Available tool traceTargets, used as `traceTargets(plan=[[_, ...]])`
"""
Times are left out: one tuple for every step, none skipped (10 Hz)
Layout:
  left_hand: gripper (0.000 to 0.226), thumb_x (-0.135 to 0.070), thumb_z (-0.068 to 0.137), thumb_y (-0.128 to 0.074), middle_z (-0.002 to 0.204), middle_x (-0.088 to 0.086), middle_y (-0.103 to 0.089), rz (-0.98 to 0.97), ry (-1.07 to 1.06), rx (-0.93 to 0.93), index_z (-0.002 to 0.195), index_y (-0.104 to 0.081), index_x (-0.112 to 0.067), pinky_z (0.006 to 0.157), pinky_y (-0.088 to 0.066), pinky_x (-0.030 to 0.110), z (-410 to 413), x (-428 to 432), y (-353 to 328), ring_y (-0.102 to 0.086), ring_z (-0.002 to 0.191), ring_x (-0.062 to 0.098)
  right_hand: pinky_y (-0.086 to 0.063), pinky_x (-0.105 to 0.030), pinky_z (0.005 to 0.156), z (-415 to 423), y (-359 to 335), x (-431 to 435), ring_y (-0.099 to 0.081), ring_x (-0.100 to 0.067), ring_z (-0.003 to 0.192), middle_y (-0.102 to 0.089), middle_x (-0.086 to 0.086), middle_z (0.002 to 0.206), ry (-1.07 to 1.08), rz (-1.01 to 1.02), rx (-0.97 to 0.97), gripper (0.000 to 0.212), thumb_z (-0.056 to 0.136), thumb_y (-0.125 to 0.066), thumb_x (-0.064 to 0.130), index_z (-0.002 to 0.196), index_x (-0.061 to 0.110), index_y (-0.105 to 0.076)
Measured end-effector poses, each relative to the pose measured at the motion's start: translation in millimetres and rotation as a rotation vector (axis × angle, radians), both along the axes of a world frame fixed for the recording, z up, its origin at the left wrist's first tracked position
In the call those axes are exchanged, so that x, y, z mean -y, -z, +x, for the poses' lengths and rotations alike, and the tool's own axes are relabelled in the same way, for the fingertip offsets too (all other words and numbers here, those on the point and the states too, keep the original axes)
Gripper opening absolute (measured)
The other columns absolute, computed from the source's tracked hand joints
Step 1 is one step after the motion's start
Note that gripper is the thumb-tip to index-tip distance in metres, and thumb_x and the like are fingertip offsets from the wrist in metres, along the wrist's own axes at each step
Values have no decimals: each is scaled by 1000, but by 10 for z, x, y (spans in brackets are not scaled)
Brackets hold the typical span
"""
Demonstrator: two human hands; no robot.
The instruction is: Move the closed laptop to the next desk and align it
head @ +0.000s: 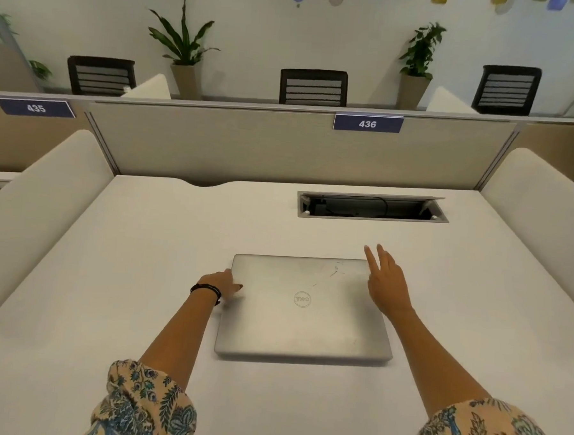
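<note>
White bench (128, 242) under sign 436 (367, 123). I see my left hand (221, 284) touching the closed laptop (304, 309) at its left edge, fingers loose; my right hand (387, 282) hovers open beside its far right corner.

Left hand (221, 284) curled, right hand (387, 282) open, fingers spread.

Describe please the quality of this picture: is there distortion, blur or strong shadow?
Head view: wide-angle distortion bends the partition top and splays the desk edges; light is soft and even, with only faint shadows beside the laptop and under the left hand; the right hand looks slightly motion-blurred; the lid shows a dull sheen, no harsh glare; far chairs and plants are softer.
</note>
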State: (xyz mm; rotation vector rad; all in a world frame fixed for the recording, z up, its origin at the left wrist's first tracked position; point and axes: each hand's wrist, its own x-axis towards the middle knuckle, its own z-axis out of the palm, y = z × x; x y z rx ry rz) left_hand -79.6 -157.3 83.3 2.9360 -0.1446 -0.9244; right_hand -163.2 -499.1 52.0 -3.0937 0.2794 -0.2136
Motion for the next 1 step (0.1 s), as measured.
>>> traceTargets(plan=[[53, -39, 98, -37, 138, 15, -48, -63, 59, 146, 139, -30, -5, 99, -42, 39, 132, 58, -124, -52, 122, 31, -31, -53, 109, 183, -218, 1, -29, -40, 139, -28, -19, 152, -38, 7, 87, 62, 90, -53, 12, 145, 15, -25]])
